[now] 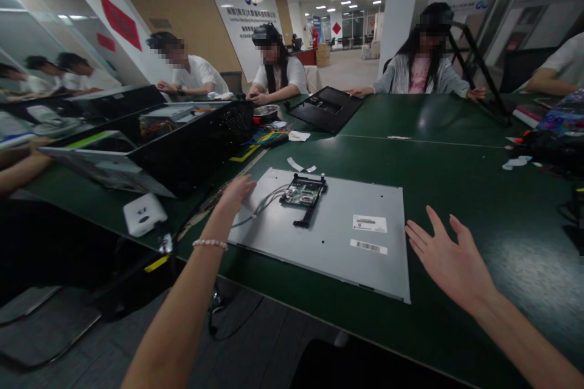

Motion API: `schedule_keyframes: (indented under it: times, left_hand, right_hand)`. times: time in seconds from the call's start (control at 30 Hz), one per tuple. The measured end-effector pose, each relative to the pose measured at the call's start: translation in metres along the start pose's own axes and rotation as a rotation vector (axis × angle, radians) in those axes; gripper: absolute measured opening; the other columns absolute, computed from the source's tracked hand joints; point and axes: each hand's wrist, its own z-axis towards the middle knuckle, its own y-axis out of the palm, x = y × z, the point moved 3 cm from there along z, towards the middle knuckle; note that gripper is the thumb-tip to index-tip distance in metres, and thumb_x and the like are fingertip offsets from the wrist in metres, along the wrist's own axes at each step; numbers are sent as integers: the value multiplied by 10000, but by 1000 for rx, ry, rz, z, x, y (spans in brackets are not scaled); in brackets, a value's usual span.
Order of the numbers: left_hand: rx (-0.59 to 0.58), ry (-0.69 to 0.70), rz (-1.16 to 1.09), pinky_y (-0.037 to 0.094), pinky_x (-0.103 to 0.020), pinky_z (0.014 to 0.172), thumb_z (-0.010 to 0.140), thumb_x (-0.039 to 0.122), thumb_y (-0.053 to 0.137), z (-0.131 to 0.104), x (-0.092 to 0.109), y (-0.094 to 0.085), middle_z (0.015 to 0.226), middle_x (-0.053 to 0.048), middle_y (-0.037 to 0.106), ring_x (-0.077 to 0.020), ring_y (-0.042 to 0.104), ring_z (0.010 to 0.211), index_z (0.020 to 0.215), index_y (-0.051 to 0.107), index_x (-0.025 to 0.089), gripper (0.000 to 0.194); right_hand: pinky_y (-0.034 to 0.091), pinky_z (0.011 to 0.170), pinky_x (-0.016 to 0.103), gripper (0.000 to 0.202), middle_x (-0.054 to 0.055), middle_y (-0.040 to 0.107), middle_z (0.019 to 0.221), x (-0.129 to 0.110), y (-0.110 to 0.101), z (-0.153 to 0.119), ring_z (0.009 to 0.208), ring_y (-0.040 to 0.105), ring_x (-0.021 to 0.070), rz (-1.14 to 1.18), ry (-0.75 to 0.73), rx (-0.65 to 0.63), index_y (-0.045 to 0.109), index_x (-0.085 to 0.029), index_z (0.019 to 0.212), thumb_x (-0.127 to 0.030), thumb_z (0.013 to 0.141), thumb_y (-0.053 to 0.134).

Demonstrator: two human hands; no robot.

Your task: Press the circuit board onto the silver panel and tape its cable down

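A flat silver display panel (337, 249) lies back side up on the green table before me. On it sits a green circuit board (303, 193) in a black plastic bracket (309, 214), with grey cables (269, 199) running off its left side. A white label (369, 223) and a barcode sticker (368, 247) are near the panel's right side. My left hand (236, 193) is at the panel's left edge, fingers stretched out; whether it touches is unclear. Beside the right edge, my right hand (449, 252) is open with fingers spread, holding nothing.
An opened black computer case (191, 146) stands at the left, near a white device (145, 214). Further back lie a black laptop part (326, 108), a small bowl (266, 110) and paper strips (298, 164). Several people sit around the table (456, 170).
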Motion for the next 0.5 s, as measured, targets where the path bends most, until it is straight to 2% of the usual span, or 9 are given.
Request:
schedule_keyframes:
  times: [0.13,0.27,0.37,0.5]
  left_hand:
    - [-54,-122,-162,514,-382,973,962,336,426,-6,-4,2,1045,-149,746,-242,690,1077,1344,521,137,441]
    - [-90,-243,-403,420,-412,1102,924,365,531,-16,-7,4,1118,-134,734,-261,615,1230,1284,586,180,409]
    - [-101,-261,-439,384,-417,1134,907,363,563,-26,-2,7,1148,-131,726,-254,595,1260,1248,605,192,383]
    - [-107,-269,-471,377,-424,1141,884,344,597,-43,7,11,1141,-134,728,-257,599,1255,1244,592,192,392]
  right_hand:
    - [266,1194,498,791,50,537,1481,0,-6,-8,1428,410,220,33,-10,35,74,-400,1599,-745,903,227]
    - [250,1197,472,741,67,629,1370,-7,-7,-19,1367,498,208,234,59,135,237,-410,1566,-683,897,401]
    - [234,1199,446,712,60,663,1318,-11,-9,-26,1348,521,201,331,88,203,339,-426,1521,-673,869,481]
    - [215,1203,452,680,44,683,1288,-12,-18,-33,1344,524,204,356,76,258,402,-455,1477,-701,849,490]
